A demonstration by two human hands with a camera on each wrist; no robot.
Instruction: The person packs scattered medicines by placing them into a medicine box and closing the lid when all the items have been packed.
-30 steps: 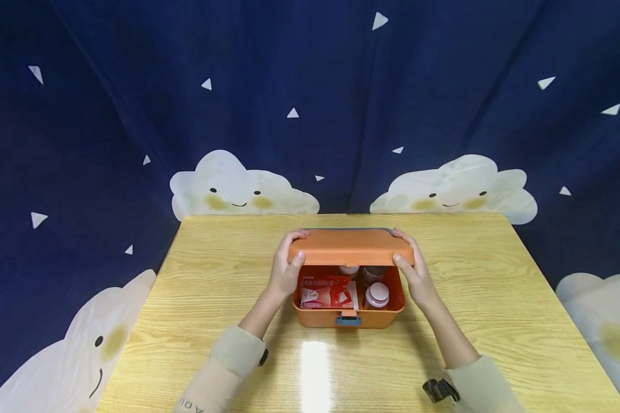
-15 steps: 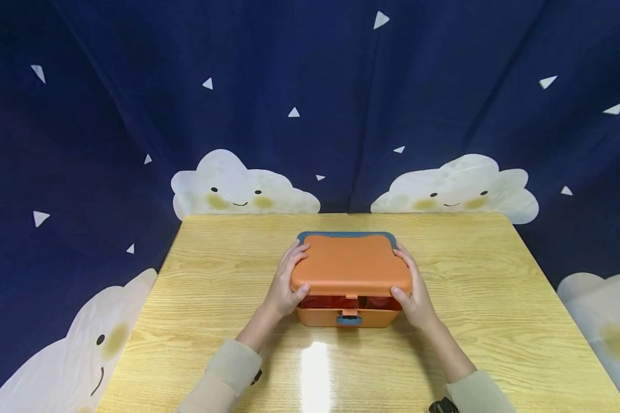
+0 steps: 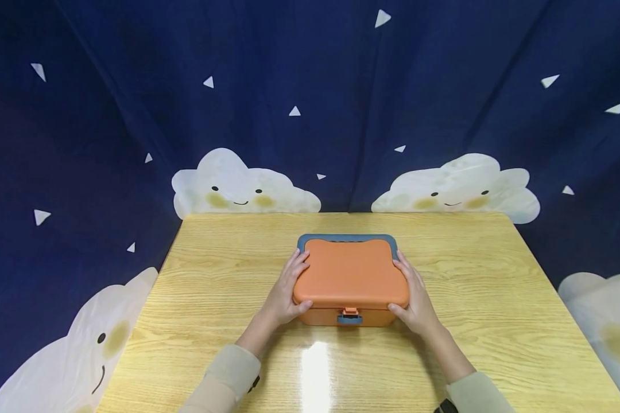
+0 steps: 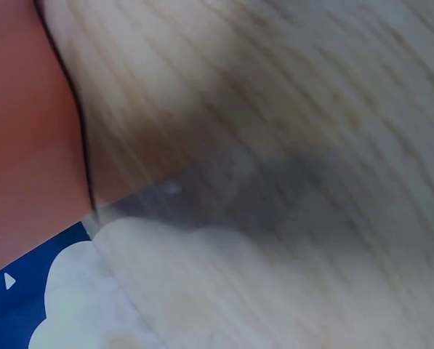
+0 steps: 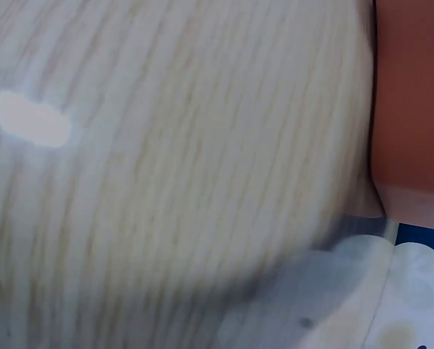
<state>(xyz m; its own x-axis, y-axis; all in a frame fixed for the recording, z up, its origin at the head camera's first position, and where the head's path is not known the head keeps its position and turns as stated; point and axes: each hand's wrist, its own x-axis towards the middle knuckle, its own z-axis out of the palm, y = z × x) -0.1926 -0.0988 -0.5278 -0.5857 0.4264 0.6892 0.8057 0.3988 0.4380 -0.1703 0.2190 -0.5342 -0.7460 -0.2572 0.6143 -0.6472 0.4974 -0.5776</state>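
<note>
An orange medicine box sits on the wooden table with its lid down over it. A blue handle frames the lid's far side, and a blue latch hangs at the front, tilted away from the wall. My left hand grips the lid's left side, thumb at the front corner and fingers along the top edge. On the other side my right hand holds the lid likewise. Both wrist views catch an orange wall of the medicine box. Its contents are hidden.
The pale wooden table extends around the medicine box. Behind it hangs a dark blue curtain printed with white clouds and triangles. A bright light reflection lies on the table in front.
The lid has come down from half raised, both hands lowering it toward the front. The red carton and bottles seen inside earlier are now covered.
</note>
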